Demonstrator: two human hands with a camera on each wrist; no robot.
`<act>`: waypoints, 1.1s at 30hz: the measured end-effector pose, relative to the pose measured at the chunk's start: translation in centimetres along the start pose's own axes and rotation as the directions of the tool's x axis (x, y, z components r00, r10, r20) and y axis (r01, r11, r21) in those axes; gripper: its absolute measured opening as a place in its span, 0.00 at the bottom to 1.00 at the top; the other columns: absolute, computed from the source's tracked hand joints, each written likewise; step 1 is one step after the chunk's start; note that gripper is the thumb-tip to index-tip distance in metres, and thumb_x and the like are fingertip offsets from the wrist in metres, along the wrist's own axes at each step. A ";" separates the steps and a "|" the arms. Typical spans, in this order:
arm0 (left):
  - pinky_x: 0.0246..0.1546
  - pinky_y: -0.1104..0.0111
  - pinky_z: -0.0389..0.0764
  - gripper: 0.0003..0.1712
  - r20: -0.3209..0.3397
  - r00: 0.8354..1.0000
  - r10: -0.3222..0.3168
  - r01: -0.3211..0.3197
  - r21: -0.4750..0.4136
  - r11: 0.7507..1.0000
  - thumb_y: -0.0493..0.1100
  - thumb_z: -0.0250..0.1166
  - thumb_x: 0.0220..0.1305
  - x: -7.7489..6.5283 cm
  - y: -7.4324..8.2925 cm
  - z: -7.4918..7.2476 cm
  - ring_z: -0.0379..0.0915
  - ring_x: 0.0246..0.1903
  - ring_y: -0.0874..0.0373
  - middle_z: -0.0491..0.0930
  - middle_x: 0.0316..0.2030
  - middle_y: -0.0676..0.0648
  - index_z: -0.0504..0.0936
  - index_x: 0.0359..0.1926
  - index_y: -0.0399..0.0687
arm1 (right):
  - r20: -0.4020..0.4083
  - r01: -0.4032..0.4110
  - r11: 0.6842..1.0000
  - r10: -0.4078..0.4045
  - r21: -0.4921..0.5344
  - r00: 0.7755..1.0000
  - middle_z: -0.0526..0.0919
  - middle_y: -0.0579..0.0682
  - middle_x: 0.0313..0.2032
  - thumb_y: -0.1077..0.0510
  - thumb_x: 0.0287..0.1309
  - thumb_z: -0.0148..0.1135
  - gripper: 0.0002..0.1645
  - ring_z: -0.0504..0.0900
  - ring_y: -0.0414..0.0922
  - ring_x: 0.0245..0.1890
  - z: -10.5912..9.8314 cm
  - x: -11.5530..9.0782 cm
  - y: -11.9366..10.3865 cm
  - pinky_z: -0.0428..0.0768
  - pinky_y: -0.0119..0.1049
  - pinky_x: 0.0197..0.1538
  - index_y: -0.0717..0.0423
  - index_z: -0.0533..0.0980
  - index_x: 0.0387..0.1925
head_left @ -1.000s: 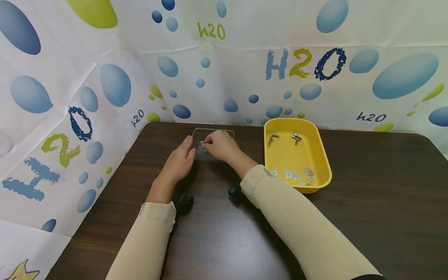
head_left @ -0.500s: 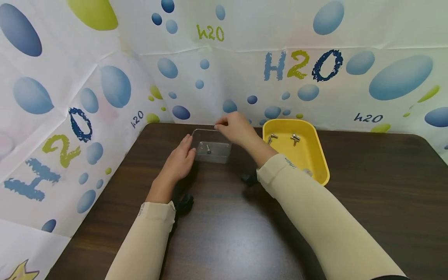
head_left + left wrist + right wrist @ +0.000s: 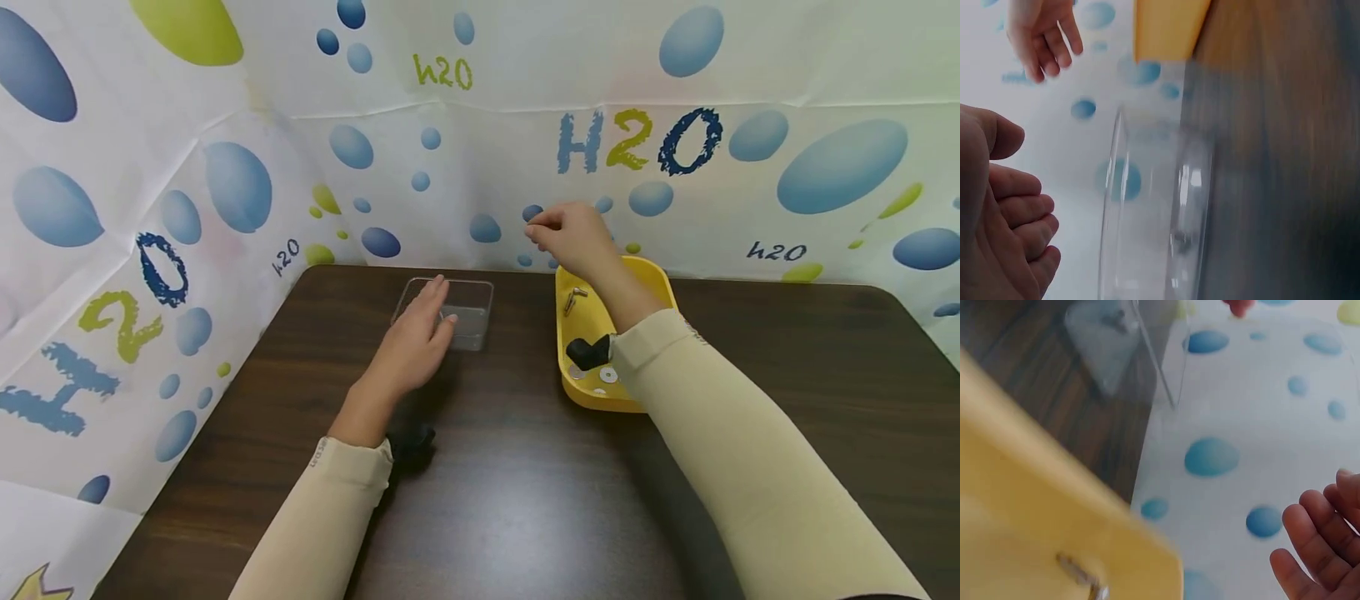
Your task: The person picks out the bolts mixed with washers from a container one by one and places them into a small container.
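My left hand hovers at the left side of a clear plastic box, overlapping it in the head view, its fingers loosely extended and holding nothing. Inside the box lies a small metal bolt, blurred in the right wrist view. Above the back left corner of a yellow tray is my right hand, raised in the air. Its fingers are loosely bent with nothing between them. Metal bolts lie at the tray's back left, and washers at its front. My right forearm hides part of the tray.
A dark wooden table carries both containers near its back edge. Behind and to the left hangs a white sheet printed with blue and green drops. Black wrist straps show beneath the sleeves.
My right hand has let go of the bolt in the clear box, then lifted and moved right to above the yellow tray. My left hand has shifted right over the box.
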State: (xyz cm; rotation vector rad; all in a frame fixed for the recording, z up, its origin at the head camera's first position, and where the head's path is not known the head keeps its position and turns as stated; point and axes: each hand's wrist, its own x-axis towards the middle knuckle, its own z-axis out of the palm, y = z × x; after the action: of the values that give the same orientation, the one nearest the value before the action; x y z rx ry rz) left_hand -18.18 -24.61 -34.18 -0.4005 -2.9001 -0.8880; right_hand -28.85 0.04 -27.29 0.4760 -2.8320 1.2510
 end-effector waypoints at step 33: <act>0.75 0.61 0.51 0.44 0.252 0.950 0.186 -0.223 0.130 0.966 0.65 0.48 0.73 -0.2 9.1 8.0 0.42 0.77 0.56 0.47 0.78 0.47 0.53 0.76 0.42 | 0.188 -0.266 0.952 0.291 -0.149 0.938 0.82 0.60 0.40 0.53 0.68 0.59 0.18 0.80 0.53 0.38 -0.6 -0.1 9.7 0.82 0.39 0.39 0.61 0.80 0.52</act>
State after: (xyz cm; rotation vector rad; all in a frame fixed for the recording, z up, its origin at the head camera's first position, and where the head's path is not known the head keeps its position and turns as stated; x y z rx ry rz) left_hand -15.52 -12.93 -35.93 -0.8296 -3.0364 -0.6123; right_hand -31.57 6.70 -33.88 0.2158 -3.2236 1.1114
